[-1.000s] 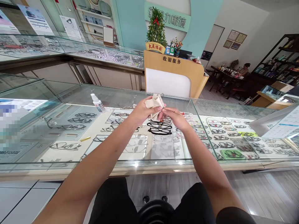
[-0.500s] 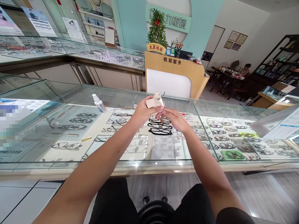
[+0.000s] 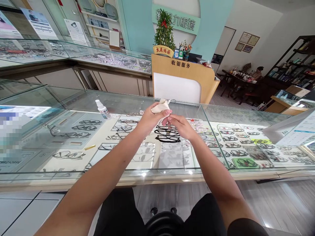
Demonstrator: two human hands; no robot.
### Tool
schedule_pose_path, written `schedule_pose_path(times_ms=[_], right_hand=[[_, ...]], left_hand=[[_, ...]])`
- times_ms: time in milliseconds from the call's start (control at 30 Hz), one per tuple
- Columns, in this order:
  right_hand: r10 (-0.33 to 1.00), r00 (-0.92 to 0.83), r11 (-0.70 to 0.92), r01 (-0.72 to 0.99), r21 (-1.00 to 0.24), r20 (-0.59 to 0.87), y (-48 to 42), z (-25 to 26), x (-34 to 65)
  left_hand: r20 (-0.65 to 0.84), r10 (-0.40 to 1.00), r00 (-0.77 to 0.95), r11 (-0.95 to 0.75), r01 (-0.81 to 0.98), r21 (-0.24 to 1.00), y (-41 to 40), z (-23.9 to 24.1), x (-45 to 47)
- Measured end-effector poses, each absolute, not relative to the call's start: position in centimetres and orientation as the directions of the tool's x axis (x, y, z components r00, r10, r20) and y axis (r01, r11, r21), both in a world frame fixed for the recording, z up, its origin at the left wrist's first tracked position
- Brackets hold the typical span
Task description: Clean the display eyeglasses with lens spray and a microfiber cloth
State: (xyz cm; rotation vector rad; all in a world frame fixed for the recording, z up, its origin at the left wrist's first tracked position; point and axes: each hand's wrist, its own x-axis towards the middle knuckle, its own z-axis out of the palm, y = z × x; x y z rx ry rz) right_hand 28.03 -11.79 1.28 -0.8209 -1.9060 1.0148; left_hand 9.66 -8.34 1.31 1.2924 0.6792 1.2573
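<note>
My left hand (image 3: 153, 116) is closed around a folded cream cloth (image 3: 161, 107), held above the glass counter. Thin curved temple tips of a pair of glasses (image 3: 171, 100) stick out past the cloth; most of the frame is hidden by cloth and fingers. My right hand (image 3: 180, 125) meets the left one, its thumb and fingers pinched at the near edge of the glasses. Under the hands, dark eyeglass frames (image 3: 167, 139) lie in a column inside the case. Left of them a white spray bottle (image 3: 102, 109) stands on the counter.
The glass display counter (image 3: 145, 171) spans the view, with rows of eyeglass frames (image 3: 238, 153) inside. A tilted white sign (image 3: 292, 131) stands at the right. Beyond is a wooden cashier desk (image 3: 184, 65) with a plant. A person (image 3: 258, 73) sits at a far table.
My hands stay together at the cloth. The cloth is folded over more, and its loose left flap has drawn in toward my left hand. The view has shifted slightly.
</note>
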Motion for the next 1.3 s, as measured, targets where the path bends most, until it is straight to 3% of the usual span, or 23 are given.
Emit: schedule_pose_path(times_ms=[167, 400, 633, 1100, 1300], right_hand=[[0.819, -0.445, 0.474, 0.166, -0.865, 0.364, -12.0, 1.4, 28.0], [0.825, -0.438, 0.454, 0.14, -0.88, 0.356, -11.7, 1.0, 28.0], [0.834, -0.444, 0.407, 0.094, -0.909, 0.328, -11.3, 0.9, 28.0], [0.838, -0.464, 0.375, 0.105, -0.921, 0.288, -11.6, 1.2, 27.8], [0.836, -0.472, 0.37, 0.11, -0.922, 0.279, -11.6, 1.1, 27.5]], left_hand=[[0.257, 0.891, 0.373, -0.146, -0.302, 0.942, -8.4, 1.4, 9.8], [0.193, 0.916, 0.353, -0.055, -0.364, 0.93, -8.7, 1.6, 10.1], [0.186, 0.873, 0.452, -0.016, -0.355, 0.935, -8.8, 2.1, 9.6], [0.26, 0.91, 0.322, -0.164, -0.296, 0.941, -9.4, 2.0, 10.3], [0.243, 0.96, 0.139, -0.201, -0.261, 0.944, -8.9, 0.8, 10.7]])
